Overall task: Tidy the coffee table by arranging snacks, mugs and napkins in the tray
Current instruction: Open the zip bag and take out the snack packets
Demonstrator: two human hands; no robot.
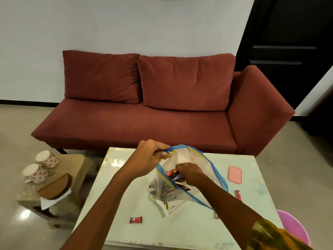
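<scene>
A clear zip bag (203, 170) with a blue and yellow rim stands open over the middle of the pale coffee table (126, 204). My left hand (149, 157) pinches the bag's rim at its upper left and holds it up. My right hand (189, 173) is inside the bag's mouth, closed on small snack packets (173, 175) with red and dark wrappers. More dark snacks fill the bag's bottom. A white napkin or paper (170, 208) lies under the bag. Loose red packets lie on the table at the front left (136, 220) and at the right (238, 194).
A pink flat rectangular item (235, 175) lies at the table's right. Two floral mugs (42, 166) and a brown tray-like board (55, 186) sit on a low stool at the left. A red sofa (144, 114) stands behind the table. A pink stool (293, 228) is at the lower right.
</scene>
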